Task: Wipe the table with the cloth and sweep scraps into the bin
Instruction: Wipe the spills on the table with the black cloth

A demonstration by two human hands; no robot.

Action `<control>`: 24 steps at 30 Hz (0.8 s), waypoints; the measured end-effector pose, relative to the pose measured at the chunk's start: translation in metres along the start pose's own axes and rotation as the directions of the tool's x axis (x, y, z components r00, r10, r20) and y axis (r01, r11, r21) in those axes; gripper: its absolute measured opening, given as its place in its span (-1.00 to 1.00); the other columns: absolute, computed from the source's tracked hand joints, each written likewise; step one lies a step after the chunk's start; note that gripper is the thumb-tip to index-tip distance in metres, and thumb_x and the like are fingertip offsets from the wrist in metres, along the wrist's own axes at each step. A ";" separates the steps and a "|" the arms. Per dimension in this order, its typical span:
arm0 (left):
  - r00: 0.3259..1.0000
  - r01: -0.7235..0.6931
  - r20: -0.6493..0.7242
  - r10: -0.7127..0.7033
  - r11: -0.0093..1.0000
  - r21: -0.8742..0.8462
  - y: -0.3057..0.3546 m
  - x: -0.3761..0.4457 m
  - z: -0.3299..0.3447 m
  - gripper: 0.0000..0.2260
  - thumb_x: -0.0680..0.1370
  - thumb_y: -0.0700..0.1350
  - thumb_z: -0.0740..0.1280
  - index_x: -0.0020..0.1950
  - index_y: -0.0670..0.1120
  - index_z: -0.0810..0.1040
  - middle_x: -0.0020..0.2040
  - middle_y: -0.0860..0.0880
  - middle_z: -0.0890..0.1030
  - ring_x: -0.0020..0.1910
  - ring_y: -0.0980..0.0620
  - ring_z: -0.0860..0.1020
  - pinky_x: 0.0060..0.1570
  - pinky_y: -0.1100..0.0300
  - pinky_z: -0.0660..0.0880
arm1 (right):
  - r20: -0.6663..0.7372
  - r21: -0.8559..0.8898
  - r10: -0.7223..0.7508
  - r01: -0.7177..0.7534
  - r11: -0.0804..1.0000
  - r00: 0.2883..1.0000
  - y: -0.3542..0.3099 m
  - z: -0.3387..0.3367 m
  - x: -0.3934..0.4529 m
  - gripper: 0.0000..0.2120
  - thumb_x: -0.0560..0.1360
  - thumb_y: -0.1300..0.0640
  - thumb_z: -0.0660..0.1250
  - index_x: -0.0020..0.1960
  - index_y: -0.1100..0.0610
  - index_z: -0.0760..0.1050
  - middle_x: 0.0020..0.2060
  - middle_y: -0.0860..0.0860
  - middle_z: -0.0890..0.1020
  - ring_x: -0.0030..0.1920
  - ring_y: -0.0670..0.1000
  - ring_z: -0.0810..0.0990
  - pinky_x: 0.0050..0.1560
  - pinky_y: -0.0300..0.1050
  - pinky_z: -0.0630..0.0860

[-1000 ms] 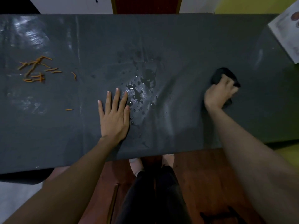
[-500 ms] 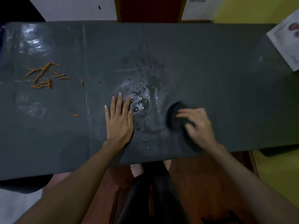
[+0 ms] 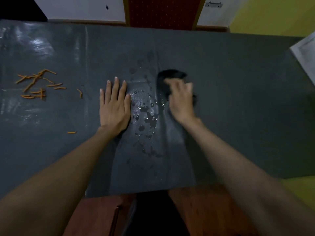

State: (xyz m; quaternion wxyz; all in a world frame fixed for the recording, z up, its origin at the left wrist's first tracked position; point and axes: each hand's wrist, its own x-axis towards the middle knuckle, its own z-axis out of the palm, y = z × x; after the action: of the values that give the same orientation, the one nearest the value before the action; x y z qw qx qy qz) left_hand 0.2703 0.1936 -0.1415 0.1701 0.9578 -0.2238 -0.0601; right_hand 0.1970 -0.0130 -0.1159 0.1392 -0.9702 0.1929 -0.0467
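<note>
A dark grey table [image 3: 238,108] fills the view. My right hand [image 3: 181,99] presses a dark cloth [image 3: 168,79] onto the table just right of a patch of water drops [image 3: 146,114] at the middle. Flat on the table, fingers together, lies my left hand [image 3: 115,104], at the left edge of the wet patch and holding nothing. Several orange scraps [image 3: 36,84] are scattered at the far left, with two stray pieces [image 3: 71,132] nearer me. No bin is in view.
A white printed sheet [image 3: 305,57] sits at the table's right end. A red chair back [image 3: 162,11] stands behind the far edge. My legs and a brown floor [image 3: 204,210] show below the near edge.
My right hand has dragged the cloth from the right side of the table leftward to the wet patch, then pushed it away from me. My left hand stayed flat in place.
</note>
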 end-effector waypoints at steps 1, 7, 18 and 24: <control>1.000 0.001 -0.005 -0.001 1.000 -0.017 0.000 0.000 -0.001 -0.49 0.68 0.06 -0.15 0.63 -0.04 0.08 0.64 -0.04 0.01 0.62 -0.05 -0.08 0.57 -0.02 -0.20 | 0.036 0.051 -0.115 0.113 0.992 0.993 -0.014 0.002 -0.017 -0.45 0.42 0.33 0.17 0.38 0.07 0.38 0.30 0.03 0.46 0.13 0.19 0.41 0.18 0.04 0.35; 0.999 -0.012 -0.034 0.011 1.000 -0.022 0.001 -0.002 -0.004 -0.49 0.68 0.05 -0.12 0.61 -0.04 0.16 0.63 -0.04 0.09 0.62 -0.06 -0.02 0.56 -0.01 -0.18 | 0.142 0.283 -0.522 0.471 0.836 0.841 0.015 -0.020 -0.080 -0.63 0.41 0.25 0.14 0.16 0.12 0.54 0.16 -0.04 0.58 0.00 0.11 0.49 0.12 -0.09 0.36; 0.999 0.017 -0.040 -0.017 1.000 0.009 0.003 0.000 -0.001 -0.51 0.69 0.04 -0.10 0.62 -0.05 0.12 0.64 -0.04 0.07 0.62 -0.05 -0.03 0.57 -0.05 -0.14 | -0.307 0.158 0.787 -0.787 0.597 0.535 0.093 -0.029 0.081 -0.63 0.57 0.27 0.09 0.37 0.16 0.31 0.38 0.20 0.34 0.33 0.30 0.29 0.21 0.17 0.33; 0.990 0.072 -0.113 -0.089 0.986 -0.150 0.005 -0.003 -0.003 -0.50 0.70 -0.01 -0.06 0.63 -0.11 0.03 0.65 -0.03 0.00 0.62 0.02 -0.06 0.58 0.02 -0.17 | -0.074 0.018 0.071 -0.070 0.997 0.995 -0.004 0.005 0.108 -0.47 0.42 0.37 0.16 0.36 0.09 0.39 0.29 0.13 0.43 0.15 0.24 0.39 0.18 0.02 0.30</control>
State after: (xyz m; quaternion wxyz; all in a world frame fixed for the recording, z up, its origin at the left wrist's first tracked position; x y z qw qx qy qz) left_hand 0.2664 0.1918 -0.1373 0.2499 0.9530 -0.1692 -0.0259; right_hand 0.2984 -0.0497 -0.1158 0.1411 -0.9592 0.2318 -0.0791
